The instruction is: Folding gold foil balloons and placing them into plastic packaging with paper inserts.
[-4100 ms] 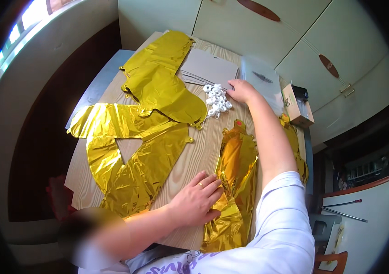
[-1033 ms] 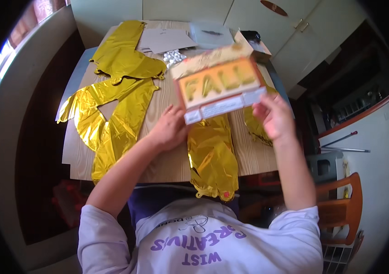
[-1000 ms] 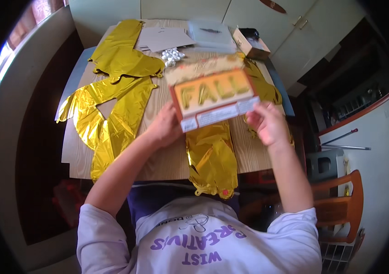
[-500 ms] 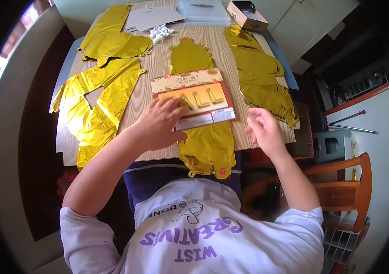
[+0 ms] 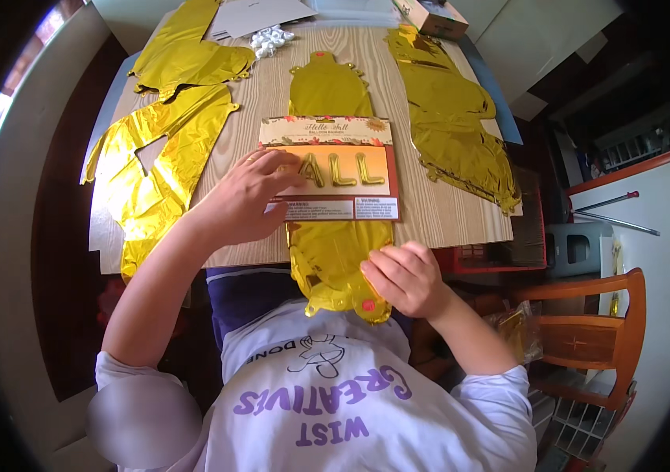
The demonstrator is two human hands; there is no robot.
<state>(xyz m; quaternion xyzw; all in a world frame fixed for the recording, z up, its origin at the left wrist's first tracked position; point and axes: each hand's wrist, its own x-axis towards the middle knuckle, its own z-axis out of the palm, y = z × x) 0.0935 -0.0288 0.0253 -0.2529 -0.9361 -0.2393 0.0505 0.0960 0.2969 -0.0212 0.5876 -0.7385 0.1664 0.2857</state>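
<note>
A flat printed card point(image 5: 331, 206) with a red border and raised gold letters lies across a long gold foil balloon point(image 5: 339, 256) in the middle of the table. Over the card's left side rests my left hand point(image 5: 252, 189), fingers stretched out and thumb apart near the lower left corner. Part of the lettering is covered by those fingers. Below the card, my right hand point(image 5: 410, 279) has its fingers curled on the right edge of the foil balloon, whose near end hangs past the table edge toward my shirt.
More gold foil balloons lie to the left point(image 5: 166, 157) and to the right point(image 5: 453, 118). At the back are a pile of white curled ribbon point(image 5: 270, 39), pale sheets point(image 5: 260, 14) and an open cardboard box point(image 5: 433, 17). A wooden chair point(image 5: 587, 342) stands at right.
My right hand has moved down and left from beside the card onto the foil balloon's edge. The card has turned from tilted to nearly straight, with my left hand still on it.
</note>
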